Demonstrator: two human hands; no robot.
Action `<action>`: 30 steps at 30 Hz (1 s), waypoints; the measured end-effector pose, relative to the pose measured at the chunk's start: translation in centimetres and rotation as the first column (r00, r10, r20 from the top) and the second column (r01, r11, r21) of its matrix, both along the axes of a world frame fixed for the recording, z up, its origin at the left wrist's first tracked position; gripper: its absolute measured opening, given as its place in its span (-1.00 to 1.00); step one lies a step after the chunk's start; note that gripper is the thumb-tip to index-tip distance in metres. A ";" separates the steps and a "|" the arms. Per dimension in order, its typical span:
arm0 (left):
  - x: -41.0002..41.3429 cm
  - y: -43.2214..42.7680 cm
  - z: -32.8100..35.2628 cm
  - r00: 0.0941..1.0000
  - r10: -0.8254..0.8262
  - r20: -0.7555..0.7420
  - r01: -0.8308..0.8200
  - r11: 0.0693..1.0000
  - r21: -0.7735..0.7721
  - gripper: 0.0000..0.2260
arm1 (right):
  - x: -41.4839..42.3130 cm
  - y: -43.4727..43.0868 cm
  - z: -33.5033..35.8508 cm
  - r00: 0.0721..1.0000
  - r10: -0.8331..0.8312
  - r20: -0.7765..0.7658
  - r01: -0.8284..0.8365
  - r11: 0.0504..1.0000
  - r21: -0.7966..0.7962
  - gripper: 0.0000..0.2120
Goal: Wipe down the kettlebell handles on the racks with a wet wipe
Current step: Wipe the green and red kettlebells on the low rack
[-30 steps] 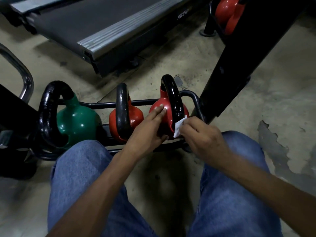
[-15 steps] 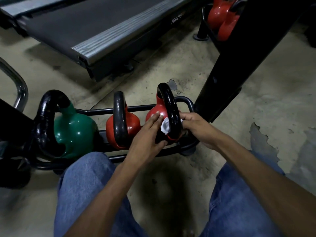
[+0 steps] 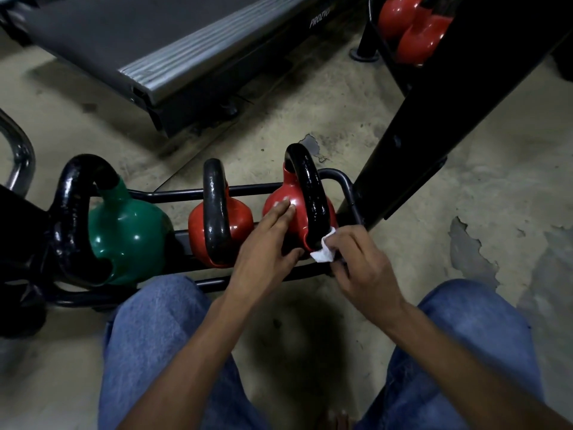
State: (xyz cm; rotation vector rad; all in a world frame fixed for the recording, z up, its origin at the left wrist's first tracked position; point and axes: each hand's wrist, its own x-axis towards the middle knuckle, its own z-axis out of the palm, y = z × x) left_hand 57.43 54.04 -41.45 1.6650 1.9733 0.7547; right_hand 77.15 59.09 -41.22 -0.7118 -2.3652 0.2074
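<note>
Three kettlebells with black handles sit in a low black rack (image 3: 346,184). At the right end is a red kettlebell (image 3: 283,200); its black handle (image 3: 308,187) arches over it. My left hand (image 3: 266,243) rests with straight fingers on this kettlebell's red body, thumb against its near side. My right hand (image 3: 359,259) pinches a white wet wipe (image 3: 324,251) against the near base of that handle. A second red kettlebell (image 3: 238,217) stands in the middle and a green kettlebell (image 3: 130,231) at the left.
A treadmill (image 3: 173,54) lies on the floor beyond the rack. A slanted black post (image 3: 434,125) rises right of the rack, with more red kettlebells (image 3: 412,29) behind it. A chrome tube (image 3: 18,156) curves at far left. My jeans-clad knees (image 3: 155,330) flank bare concrete.
My right hand has drawn the wipe from inside the handle loop down to the handle's near base. My left hand stays on the red body.
</note>
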 end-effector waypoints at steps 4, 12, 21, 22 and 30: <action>0.0 0.0 -0.1 1.000 -0.008 0.015 0.008 1.000 0.030 -0.28 | 0.2 2.0 2.2 0.949 0.111 0.296 -0.238 0.867 0.437 -0.80; -0.3 -0.1 -0.3 0.999 -0.039 0.011 0.039 0.998 0.045 -0.24 | -6.5 3.1 6.9 0.456 -0.258 0.851 -0.385 0.805 0.451 -0.72; -0.9 0.2 -1.2 0.997 -0.080 0.002 0.080 0.995 0.067 -0.25 | -6.3 3.0 9.6 0.402 -0.041 0.915 -0.505 0.823 0.259 -0.80; -0.9 0.3 -1.2 0.996 -0.088 0.025 0.086 0.994 0.071 -0.25 | -5.8 2.9 9.7 0.445 -0.004 0.895 -0.528 0.807 0.266 -0.81; -0.7 0.0 -0.9 0.998 -0.048 -0.050 0.051 0.997 0.053 -0.20 | 0.7 3.0 6.3 0.794 0.099 0.600 -0.362 0.870 0.335 -0.83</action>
